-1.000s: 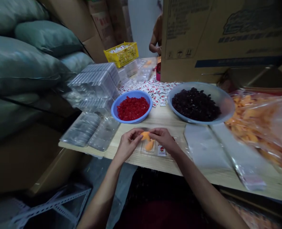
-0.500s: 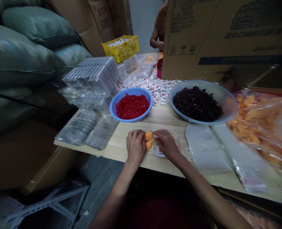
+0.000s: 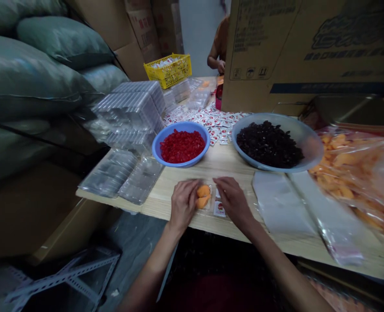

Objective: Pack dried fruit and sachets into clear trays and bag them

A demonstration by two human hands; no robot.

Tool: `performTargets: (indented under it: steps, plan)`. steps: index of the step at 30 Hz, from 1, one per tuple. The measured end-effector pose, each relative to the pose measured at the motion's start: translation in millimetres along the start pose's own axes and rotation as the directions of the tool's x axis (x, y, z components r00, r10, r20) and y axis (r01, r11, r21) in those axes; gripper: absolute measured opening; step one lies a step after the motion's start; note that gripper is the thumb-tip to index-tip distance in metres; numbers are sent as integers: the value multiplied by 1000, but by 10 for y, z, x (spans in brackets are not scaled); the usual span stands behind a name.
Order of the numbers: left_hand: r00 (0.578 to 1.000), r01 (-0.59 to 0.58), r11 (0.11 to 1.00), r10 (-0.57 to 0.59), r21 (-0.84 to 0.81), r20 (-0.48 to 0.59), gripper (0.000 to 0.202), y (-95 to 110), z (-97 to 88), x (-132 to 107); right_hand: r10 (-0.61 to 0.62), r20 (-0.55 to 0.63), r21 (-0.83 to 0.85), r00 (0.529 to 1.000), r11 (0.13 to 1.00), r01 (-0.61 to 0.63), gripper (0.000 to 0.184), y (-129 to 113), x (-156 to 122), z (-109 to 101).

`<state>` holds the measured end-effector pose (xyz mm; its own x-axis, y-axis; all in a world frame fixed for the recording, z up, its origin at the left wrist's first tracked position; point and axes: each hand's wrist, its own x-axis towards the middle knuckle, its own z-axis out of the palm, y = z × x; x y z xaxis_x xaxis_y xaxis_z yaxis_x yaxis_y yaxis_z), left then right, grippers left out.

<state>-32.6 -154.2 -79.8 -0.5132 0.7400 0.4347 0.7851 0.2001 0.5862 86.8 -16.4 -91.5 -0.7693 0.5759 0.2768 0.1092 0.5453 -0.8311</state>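
Observation:
Two soft orange pieces [image 3: 203, 196], which look like dried fruit, lie in a shallow clear plastic tray [image 3: 208, 207] near the table's front edge. My left hand [image 3: 183, 204] is at the tray's left side, fingers curled together beside the orange pieces; its fingertips are blurred. On the other side, my right hand [image 3: 233, 200] has thumb and fingers pinched over the tray's right part. What either pinch holds, if anything, is hidden. A small white printed sachet [image 3: 219, 209] lies in the tray below my right fingertips.
Behind my hands stand a blue bowl [image 3: 156, 149] of red pieces and a pale bowl [image 3: 315, 149] of dark dried fruit. Clear trays [image 3: 131, 104] are stacked left. Bagged orange pieces [image 3: 350, 160] lie right. Beyond a large carton [image 3: 253, 93], another person [image 3: 221, 47] works.
My hands have moved a little apart, and both orange pieces now lie uncovered in the tray. More of the white sachet shows. The camera view has shifted slightly.

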Motion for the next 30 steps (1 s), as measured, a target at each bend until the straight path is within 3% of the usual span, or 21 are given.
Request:
performTargets:
  steps: [1,2,4,6,8,10,12,14,17,19,21,25,30]
  plan:
    - [999,-40,996,37,-79,-35,34,78,13,-2,102,-49,218,994,972,-89,28,-39,-5,-24]
    - [995,-98,988,95,-122,-31,38,168,45,1,232,-39,435,972,879,-192,31,-80,-6,-43]
    - [966,-232,967,241,-103,91,45,341,153,25,432,168,743,886,535,-402,42,-162,0,-77]
    - [924,-302,953,292,0,247,56,427,253,70,469,398,819,789,205,-535,49,-231,-3,-138]
    - [934,-253,958,207,133,290,59,366,244,112,458,485,813,745,77,-577,49,-269,-38,-255]
    - [976,-126,967,80,221,204,49,165,63,125,495,447,817,745,112,-565,46,-260,-120,-427]
    - [998,43,966,-54,255,35,36,-134,-255,110,583,329,806,743,236,-542,44,-207,-248,-622]
    - [968,242,932,-214,269,-129,28,-484,-605,93,684,147,761,715,384,-524,41,-131,-404,-793]
    - [880,453,827,-475,333,-18,21,-990,-964,97,746,0,676,666,491,-549,46,-24,-645,-940]
    - [818,521,781,-572,344,61,20,-1245,-1052,115,755,22,644,655,490,-587,51,26,-793,-963]
    - [792,548,769,-604,330,92,21,-1413,-1061,139,760,50,619,648,486,-618,52,61,-929,-949]
    - [771,571,757,-627,318,109,27,-1541,-1039,185,755,73,592,651,492,-638,50,109,-1138,-887]
    - [781,553,761,-615,340,105,24,-1505,-1071,186,738,86,550,670,526,-649,54,101,-1225,-826]
